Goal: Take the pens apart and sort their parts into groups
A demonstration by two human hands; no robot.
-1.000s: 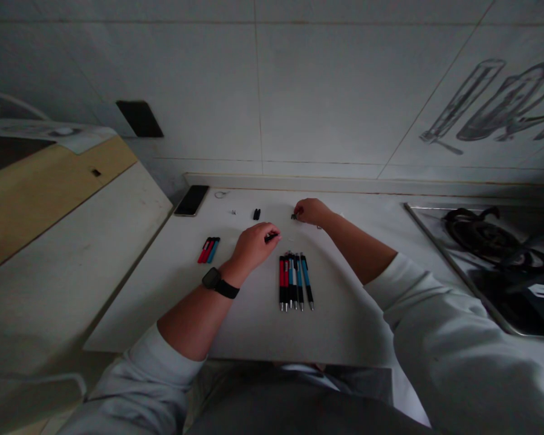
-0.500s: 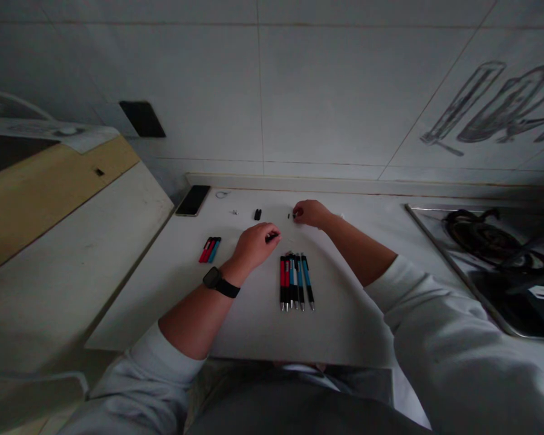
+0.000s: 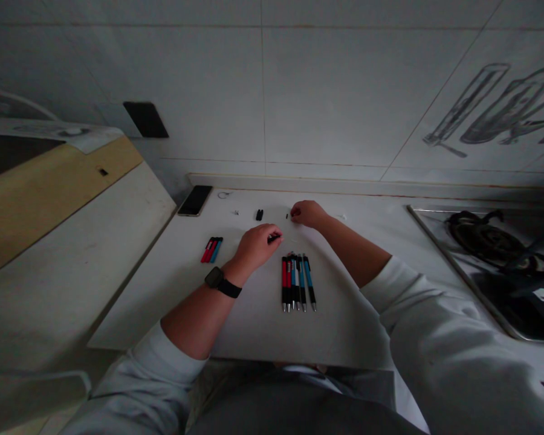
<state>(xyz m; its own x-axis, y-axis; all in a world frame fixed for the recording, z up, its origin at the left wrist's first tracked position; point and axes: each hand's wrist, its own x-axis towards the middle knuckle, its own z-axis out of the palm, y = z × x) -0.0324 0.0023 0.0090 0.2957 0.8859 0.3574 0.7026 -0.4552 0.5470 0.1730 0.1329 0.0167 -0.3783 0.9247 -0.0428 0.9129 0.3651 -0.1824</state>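
Observation:
My left hand (image 3: 260, 243) is closed around a small black pen part (image 3: 272, 238), mostly hidden by the fingers. Farther back, my right hand (image 3: 306, 214) pinches its fingertips down at the counter; whatever is between them is hidden. A tiny black piece (image 3: 287, 215) lies just left of those fingertips. Nearer me, several click pens (image 3: 298, 283) with red, blue and pale barrels lie side by side, tips toward me. Short red and blue pen barrels (image 3: 212, 249) rest left of my left hand. Two black pen grips (image 3: 259, 214) lie behind it.
On the white counter (image 3: 344, 326) are small metallic bits (image 3: 236, 212), a thin loop (image 3: 224, 195), a phone (image 3: 195, 200) and a small white piece (image 3: 342, 217). A gas stove (image 3: 494, 260) is at the right; a tiled wall (image 3: 321, 96) rises behind.
My right hand has shifted slightly left toward the tiny black piece, its fingertips still together. My left hand keeps its hold on the black part. The view has moved a little.

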